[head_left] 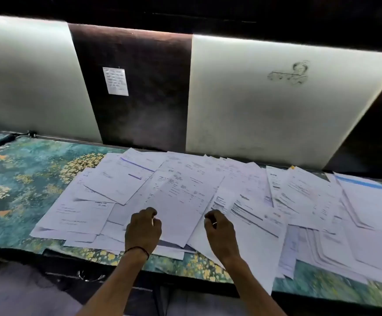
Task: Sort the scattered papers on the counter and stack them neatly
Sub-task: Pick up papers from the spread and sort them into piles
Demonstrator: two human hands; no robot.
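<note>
left hand (143, 226) and right hand (219, 233) pinch one white printed sheet (181, 201) by its edges. lifting it could drag overlapping loose papers (322, 224) off the teal floral counter (14, 190).

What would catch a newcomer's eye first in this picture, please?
A wide sprawl of white papers overlaps across the teal, gold-patterned counter, from its middle to its right end. The left hand and right hand, fingers curled, sit either side of a central sheet at the near edge. A small handwritten note hangs on the dark panel behind.
</note>
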